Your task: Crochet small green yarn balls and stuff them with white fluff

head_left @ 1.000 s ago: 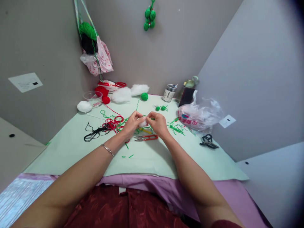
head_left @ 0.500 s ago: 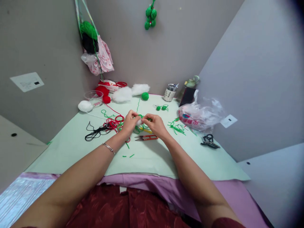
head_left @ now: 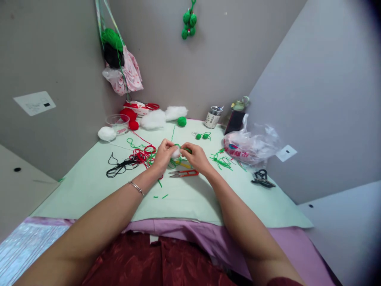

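Note:
My left hand is closed in a pinch on a small green crochet piece with a tuft of white stuffing showing at it. From the other side my right hand pinches at the same piece, a bit of green showing under its curled fingers. Partly behind the hands lies a slim yellow tool, its ends hidden. Just below, thread snips with orange handles rest on the table, blades pointing left.
Tangled red yarn and black cord lie left on the table. Behind are white stuffing clumps, a green ball and a pen holder. Green scraps, a plastic bag and a black claw clip are right.
My right fingertips have drawn slightly right, away from the white stuffing, so more of it shows between the hands. My left hand has hardly moved.

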